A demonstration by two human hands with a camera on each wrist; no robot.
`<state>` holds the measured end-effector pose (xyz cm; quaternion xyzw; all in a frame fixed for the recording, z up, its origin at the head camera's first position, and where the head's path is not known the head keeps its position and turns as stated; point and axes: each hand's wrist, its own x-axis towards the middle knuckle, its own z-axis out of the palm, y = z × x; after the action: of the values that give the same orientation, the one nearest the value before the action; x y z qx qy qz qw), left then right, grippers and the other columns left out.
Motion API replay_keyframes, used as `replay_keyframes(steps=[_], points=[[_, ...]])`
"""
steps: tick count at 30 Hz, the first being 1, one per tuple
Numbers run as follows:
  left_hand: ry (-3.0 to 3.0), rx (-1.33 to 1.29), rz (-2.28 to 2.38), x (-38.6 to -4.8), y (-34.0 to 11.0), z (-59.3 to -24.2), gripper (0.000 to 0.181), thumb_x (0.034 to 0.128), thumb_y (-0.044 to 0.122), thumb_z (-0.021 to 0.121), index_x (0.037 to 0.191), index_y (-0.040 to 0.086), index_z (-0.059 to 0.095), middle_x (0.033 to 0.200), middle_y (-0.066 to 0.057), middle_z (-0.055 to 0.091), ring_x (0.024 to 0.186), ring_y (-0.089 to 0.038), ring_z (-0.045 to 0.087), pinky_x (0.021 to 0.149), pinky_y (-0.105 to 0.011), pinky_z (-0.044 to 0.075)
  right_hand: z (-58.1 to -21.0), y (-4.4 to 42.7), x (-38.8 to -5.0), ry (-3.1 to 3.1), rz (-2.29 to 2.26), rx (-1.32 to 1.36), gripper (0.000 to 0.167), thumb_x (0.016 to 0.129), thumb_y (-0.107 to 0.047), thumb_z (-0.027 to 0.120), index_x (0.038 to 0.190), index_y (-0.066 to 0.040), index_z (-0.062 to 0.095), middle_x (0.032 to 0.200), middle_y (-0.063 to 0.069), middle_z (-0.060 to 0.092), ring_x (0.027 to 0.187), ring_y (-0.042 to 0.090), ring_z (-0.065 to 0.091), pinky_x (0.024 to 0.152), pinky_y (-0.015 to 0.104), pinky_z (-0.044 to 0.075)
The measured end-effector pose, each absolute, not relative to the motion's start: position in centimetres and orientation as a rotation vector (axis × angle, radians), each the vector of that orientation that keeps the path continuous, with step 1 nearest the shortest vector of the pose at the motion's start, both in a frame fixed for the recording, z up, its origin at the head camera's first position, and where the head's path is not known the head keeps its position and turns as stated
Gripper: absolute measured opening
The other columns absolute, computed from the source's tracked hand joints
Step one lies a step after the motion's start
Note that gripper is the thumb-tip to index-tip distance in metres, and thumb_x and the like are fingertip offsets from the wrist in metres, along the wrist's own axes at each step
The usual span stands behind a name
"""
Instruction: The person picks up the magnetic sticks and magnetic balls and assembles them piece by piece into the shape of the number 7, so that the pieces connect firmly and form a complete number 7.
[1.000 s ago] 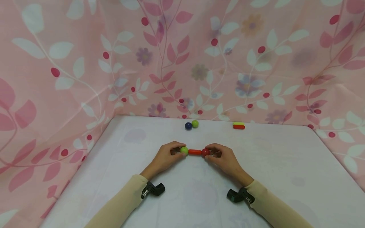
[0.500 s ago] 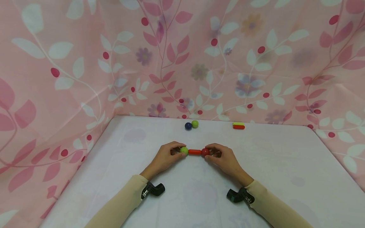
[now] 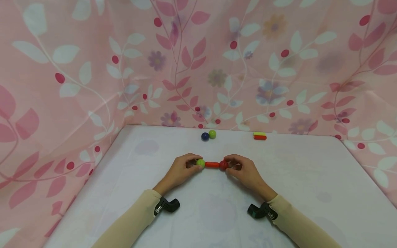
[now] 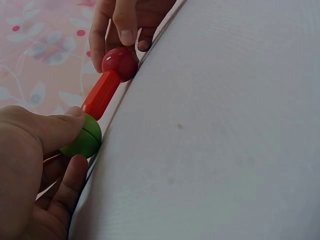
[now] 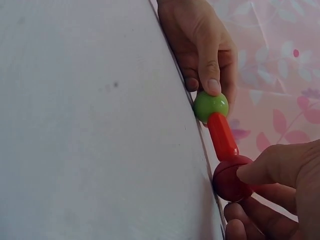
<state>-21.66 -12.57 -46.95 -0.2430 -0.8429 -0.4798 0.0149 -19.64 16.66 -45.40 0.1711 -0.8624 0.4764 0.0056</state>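
Mid-table, a red rod [image 3: 212, 165] lies between a green ball [image 3: 200, 163] and a red ball [image 3: 223, 165], touching one at each end. My left hand [image 3: 185, 168] pinches the green ball with thumb and fingers; a seam shows on that ball in the left wrist view. On the other side, my right hand [image 3: 245, 171] has its thumb and fingers curled about the red ball, the thumb overlapping its edge in the right wrist view. From the left wrist view, the right thumb tip appears very close to the red ball [image 4: 120, 64]; contact is hard to tell there.
Toward the back edge sit a dark blue ball [image 3: 205, 136] and another green ball [image 3: 212, 134], side by side. Further right lie a yellow-green rod [image 3: 259, 134] and a red rod [image 3: 260, 137]. A pink floral curtain [image 3: 217, 69] hangs behind the white table [image 3: 149, 172].
My right hand has shifted slightly to the right, its thumb now nearer the red ball's right edge. The left hand and the joined pieces look almost unmoved.
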Motion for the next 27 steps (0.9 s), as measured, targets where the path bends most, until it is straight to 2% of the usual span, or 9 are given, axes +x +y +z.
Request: replay_keyframes(steps=[7,16,27], points=[[-2.637,-0.74,-1.506,-21.59,-12.43,-46.96,0.036,0.0949,0.021,0.08,0.128,0.011,0.073,0.112,0.007,0.07,0.092,-0.011,0.066,0.08,-0.031,0.055,-45.39,16.86,-19.69,-2.706,1.49,0.543,0.035,0.092,-0.005,0.079,0.126,-0.011,0.072,0.11,0.001,0.07,0.097,0.021,0.063,0.086,0.036,0.055],[-2.61,-0.788,-1.544,-21.72,-12.48,-47.0,0.038,0.0962,0.017,0.078,0.133,0.008,0.071,0.123,0.004,0.069,0.109,-0.012,0.066,0.09,-0.031,0.055,-45.23,17.11,-19.89,-2.699,1.438,0.54,0.035,0.094,-0.006,0.077,0.128,-0.011,0.071,0.111,0.0,0.07,0.098,0.021,0.063,0.089,0.04,0.055],[-2.604,-0.765,-1.541,-21.72,-12.49,-47.04,0.035,0.0955,0.015,0.078,0.129,0.009,0.072,0.114,0.005,0.07,0.101,-0.013,0.067,0.086,-0.033,0.055,-45.02,17.22,-20.52,-2.716,1.436,0.547,0.036,0.096,-0.007,0.075,0.131,-0.012,0.071,0.116,0.0,0.07,0.1,0.021,0.064,0.089,0.04,0.055]])
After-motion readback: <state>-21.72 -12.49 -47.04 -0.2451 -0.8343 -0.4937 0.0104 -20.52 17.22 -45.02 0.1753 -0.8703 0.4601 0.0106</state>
